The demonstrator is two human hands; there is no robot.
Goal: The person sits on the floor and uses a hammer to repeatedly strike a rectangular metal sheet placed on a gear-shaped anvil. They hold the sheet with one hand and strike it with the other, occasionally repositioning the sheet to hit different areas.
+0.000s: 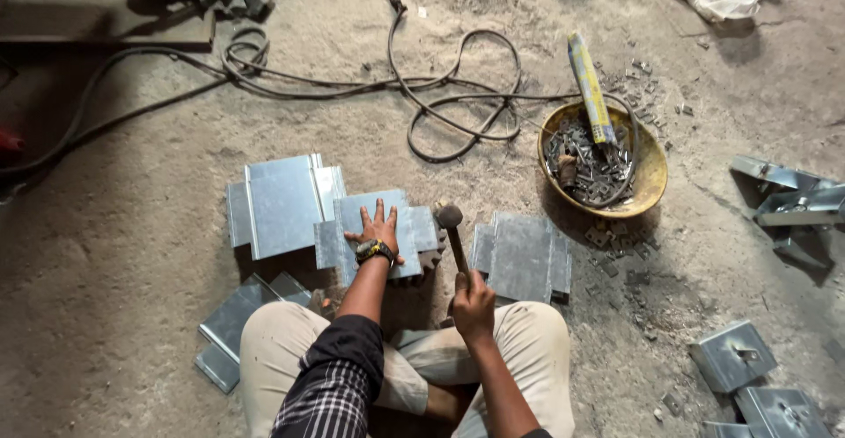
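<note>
left hand [377, 229] spread flat on sheet [377, 227] | right hand [473, 304] fisted around hammer [452, 235] | gear [431, 257] half-hidden

One hammer [451, 231], one yellow bowl [650, 167], one cable [458, 95], roughly ten sheet-metal pieces [283, 205].
</note>
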